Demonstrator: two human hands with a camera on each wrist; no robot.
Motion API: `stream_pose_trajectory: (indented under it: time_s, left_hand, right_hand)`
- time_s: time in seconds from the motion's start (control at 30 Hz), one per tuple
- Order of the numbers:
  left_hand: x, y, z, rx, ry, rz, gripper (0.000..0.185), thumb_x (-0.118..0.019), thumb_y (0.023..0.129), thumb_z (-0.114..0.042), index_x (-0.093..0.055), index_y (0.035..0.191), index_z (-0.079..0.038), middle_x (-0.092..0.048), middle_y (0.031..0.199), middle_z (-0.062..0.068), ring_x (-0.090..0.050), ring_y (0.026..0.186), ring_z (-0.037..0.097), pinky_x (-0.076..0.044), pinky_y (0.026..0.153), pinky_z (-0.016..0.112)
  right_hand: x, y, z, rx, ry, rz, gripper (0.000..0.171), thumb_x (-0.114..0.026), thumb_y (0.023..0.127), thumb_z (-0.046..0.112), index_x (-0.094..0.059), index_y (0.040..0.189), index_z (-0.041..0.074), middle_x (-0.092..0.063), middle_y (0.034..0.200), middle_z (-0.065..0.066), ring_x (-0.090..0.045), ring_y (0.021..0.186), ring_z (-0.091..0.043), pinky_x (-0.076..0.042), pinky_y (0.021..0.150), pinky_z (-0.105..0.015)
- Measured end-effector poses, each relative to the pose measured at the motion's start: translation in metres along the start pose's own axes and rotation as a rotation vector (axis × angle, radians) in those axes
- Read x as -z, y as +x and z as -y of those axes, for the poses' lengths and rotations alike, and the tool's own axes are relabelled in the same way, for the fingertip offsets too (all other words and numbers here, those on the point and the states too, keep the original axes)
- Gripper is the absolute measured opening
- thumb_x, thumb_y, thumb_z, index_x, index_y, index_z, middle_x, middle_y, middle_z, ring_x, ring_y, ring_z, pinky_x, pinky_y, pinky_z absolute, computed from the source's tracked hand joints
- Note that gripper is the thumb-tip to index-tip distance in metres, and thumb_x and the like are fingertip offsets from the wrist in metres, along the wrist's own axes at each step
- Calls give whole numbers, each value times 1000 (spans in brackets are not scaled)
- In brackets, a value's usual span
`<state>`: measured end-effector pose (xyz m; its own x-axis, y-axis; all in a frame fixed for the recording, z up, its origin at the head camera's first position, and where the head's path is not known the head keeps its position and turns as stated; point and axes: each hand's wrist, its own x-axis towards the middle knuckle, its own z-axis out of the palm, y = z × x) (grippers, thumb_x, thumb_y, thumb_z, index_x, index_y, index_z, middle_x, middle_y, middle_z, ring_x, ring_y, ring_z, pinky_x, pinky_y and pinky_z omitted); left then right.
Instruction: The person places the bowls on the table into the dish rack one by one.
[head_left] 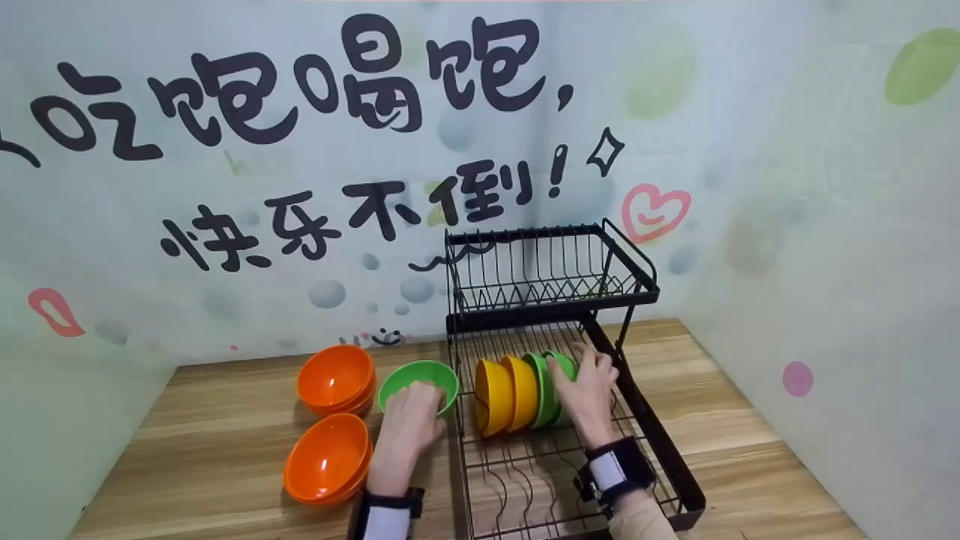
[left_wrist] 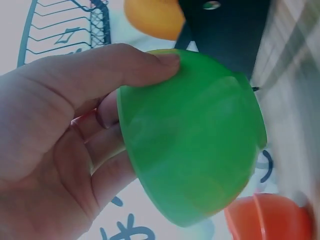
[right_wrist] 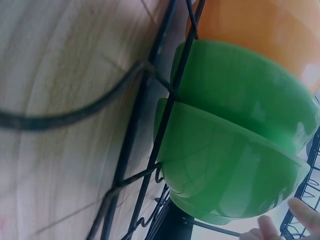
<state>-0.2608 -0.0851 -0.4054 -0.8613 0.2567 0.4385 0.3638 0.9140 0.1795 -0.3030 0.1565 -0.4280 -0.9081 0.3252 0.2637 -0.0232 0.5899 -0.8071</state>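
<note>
A green bowl (left_wrist: 195,145) is in my left hand (head_left: 409,427), the thumb on its outer side and the other fingers inside the rim. In the head view that bowl is just left of the rack, above the table. My right hand (head_left: 589,382) is at the rightmost green bowl (right_wrist: 230,165) in the black dish rack (head_left: 667,465), its fingers spread; the fingertips (right_wrist: 302,212) appear beside the bowl's base, not closed round it. Another green bowl (right_wrist: 245,90) stands on edge against it. Two yellow bowls (head_left: 493,397) continue the row to the left.
Two stacks of orange bowls (head_left: 335,379) (head_left: 326,459) sit on the wooden table (head_left: 202,450) left of the rack. The rack's upper tier (head_left: 555,304) rises behind the bowls. Walls (head_left: 840,300) enclose the back and sides.
</note>
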Motion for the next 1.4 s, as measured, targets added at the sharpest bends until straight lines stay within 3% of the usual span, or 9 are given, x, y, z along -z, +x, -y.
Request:
stream_pose_trajectory:
  time_s: [0.13,0.33,0.53,0.73,0.97,1.17,1.4]
  left_hand:
    - [5,0,-4,-43,12,-34,24,-75,61,1,-54,62,-10,-58,62,3,-58,59,24,-44,51,34]
    - [10,0,-8,-115,25,-58,26,-76,62,-2,-52,63,-11,-56,63,1,-59,59,21,-44,51,32]
    - [12,1,-12,-174,7,-79,25,-74,63,-1,-51,63,-12,-53,64,-1,-56,57,17,-40,49,28]
    - [14,1,-17,-204,-10,-85,23,-75,64,-3,-54,66,-12,-56,67,-2,-56,58,15,-41,51,25]
    - [16,1,-22,-263,-30,-119,22,-76,64,-2,-56,68,-11,-56,67,-2,-56,57,14,-40,51,22]
    - [14,1,-29,-311,-25,-159,22,-76,64,-2,-56,68,-11,-55,67,-3,-53,55,12,-36,49,18]
    - [10,4,-36,-365,36,-193,19,-76,67,-7,-58,71,-12,-55,69,-4,-55,55,13,-39,48,21]
  right_hand:
    - [0,0,1,33,26,-26,57,-64,87,37,-49,132,7,-39,134,-23,-33,121,-37,-40,94,-53]
    - [0,0,3,75,62,-37,53,-64,87,33,-50,130,5,-42,131,-21,-37,120,-35,-40,95,-53]
    - [-2,0,4,187,198,-50,42,-65,88,23,-54,123,3,-50,121,-19,-51,112,-33,-44,97,-48]
    - [-3,-1,5,298,314,-57,31,-64,89,13,-56,116,2,-57,110,-17,-61,97,-28,-54,85,-38]
    - [-3,-4,7,241,519,122,35,-57,94,15,-50,125,1,-59,112,-25,-65,89,-39,-58,71,-40]
    - [0,-4,9,167,630,282,36,-50,98,15,-44,130,2,-56,113,-32,-65,88,-41,-58,71,-45]
    - [0,-6,10,144,655,343,37,-49,98,25,-44,131,7,-58,112,-30,-68,86,-34,-58,71,-42]
